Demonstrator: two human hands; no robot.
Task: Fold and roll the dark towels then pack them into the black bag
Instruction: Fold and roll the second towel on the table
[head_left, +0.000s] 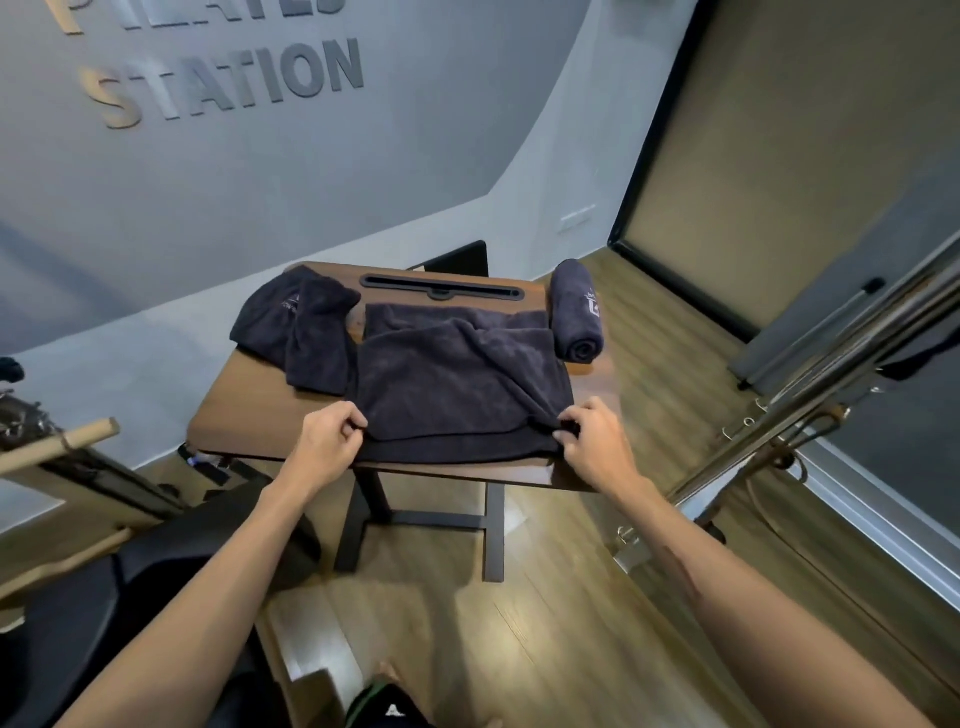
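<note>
Left hand (332, 436) and right hand (592, 436) pinching near corners of dark towel (457, 379) — lying spread on bench (239, 415) between them.

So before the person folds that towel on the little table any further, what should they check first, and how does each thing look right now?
1. Left hand pinches the spread towel at its near left corner: ok.
2. Right hand pinches the near right corner: ok.
3. Towel lies flat: not ok, its far right part is rumpled.
4. Room to fold: ok, the rolled towel and the loose towels lie off to the sides.
5. Towel sits fully on the table: ok.
6. Black bag ready: cannot tell.
</note>
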